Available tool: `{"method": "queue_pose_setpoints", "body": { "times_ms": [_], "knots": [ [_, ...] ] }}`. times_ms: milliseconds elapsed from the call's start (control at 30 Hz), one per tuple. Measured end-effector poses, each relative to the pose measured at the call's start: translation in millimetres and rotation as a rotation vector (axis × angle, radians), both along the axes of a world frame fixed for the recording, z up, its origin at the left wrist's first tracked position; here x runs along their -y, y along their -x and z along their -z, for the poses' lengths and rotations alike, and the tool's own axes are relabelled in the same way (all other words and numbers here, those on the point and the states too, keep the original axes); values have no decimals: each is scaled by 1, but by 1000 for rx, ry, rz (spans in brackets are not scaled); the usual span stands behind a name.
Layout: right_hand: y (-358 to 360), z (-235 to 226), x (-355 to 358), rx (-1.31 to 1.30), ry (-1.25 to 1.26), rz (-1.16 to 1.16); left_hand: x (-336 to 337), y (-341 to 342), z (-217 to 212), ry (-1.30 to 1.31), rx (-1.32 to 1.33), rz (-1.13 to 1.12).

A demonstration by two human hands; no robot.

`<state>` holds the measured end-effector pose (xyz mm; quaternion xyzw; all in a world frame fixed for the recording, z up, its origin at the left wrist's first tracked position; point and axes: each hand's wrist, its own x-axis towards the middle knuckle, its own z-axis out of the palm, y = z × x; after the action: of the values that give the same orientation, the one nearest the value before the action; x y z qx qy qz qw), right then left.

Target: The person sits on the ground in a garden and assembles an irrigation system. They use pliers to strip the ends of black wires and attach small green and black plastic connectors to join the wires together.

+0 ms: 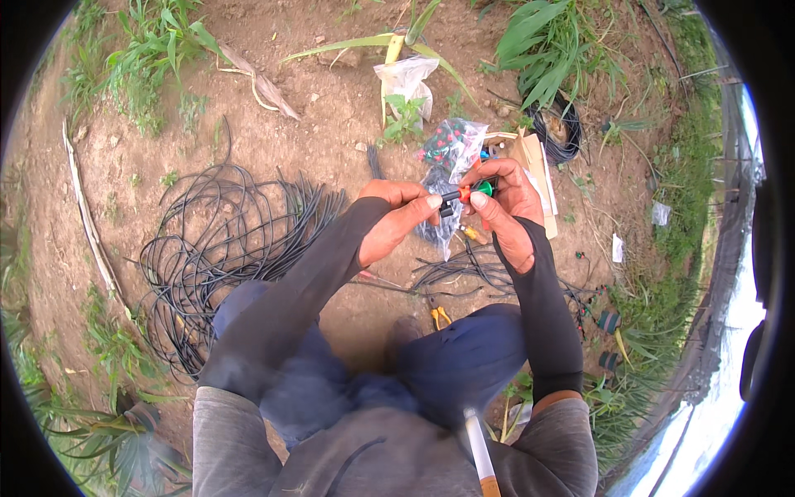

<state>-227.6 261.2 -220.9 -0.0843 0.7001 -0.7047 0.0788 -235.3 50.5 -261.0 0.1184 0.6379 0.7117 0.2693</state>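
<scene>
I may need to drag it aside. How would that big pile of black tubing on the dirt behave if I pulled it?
The black tubing lies in loose, springy loops, so it probably flexes rather than staying stiff. Strands cross each other, so it would likely snag and drag along together.

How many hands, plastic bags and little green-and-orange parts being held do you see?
Hands: 2 – left hand, right hand
Plastic bags: 2 – clear bag, bag of small parts
Green-and-orange part held in both hands' grip: 1
Total: 5
</scene>
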Motion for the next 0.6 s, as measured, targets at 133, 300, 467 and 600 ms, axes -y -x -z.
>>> {"method": "queue_pose_setpoints", "body": {
  "times_ms": [133,300,467,600],
  "knots": [
    [-4,-6,5,-94,-175,11,-1,-1,4,24,-35,-7],
    [-9,-3,1,-117,-146,-27,-1,2,8,93,-72,45],
    [-11,6,-1,-91,-197,-39,-6,-4,6,269,-176,-50],
    [-10,12,-6,-101,-364,-79,-5,-4,8,302,-240,-4]
  ]
}}
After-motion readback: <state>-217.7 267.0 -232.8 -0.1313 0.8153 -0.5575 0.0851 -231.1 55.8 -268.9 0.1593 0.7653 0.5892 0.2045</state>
